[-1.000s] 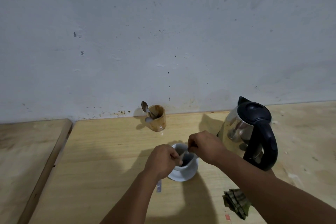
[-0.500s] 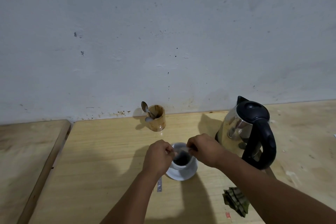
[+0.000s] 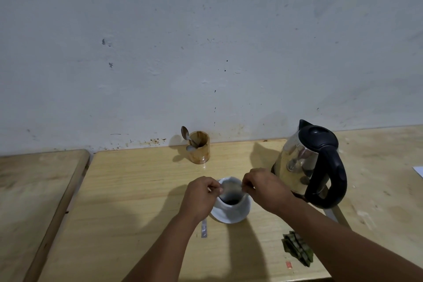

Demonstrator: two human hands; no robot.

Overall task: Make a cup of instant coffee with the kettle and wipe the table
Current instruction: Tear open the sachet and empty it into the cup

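White cup [image 3: 231, 201] on its saucer [image 3: 229, 216]: a sachet [image 3: 231, 188] is pinched over it between left hand [image 3: 201, 197] and right hand [image 3: 265, 190], beside the steel kettle [image 3: 306, 162]

Setting: plain domestic or makeshift kitchen corner. Evidence: bare plywood table [image 3: 137, 190] pushed against a scuffed, stained white wall [image 3: 206, 41]; steel kettle [image 3: 304, 165] with black handle; white cup [image 3: 231, 199] on saucer [image 3: 229, 217]; wooden holder [image 3: 200, 147] with spoons [image 3: 185, 133]; folded green cloth [image 3: 297, 247]. Second wooden table [image 3: 34, 190] just beside, at left.
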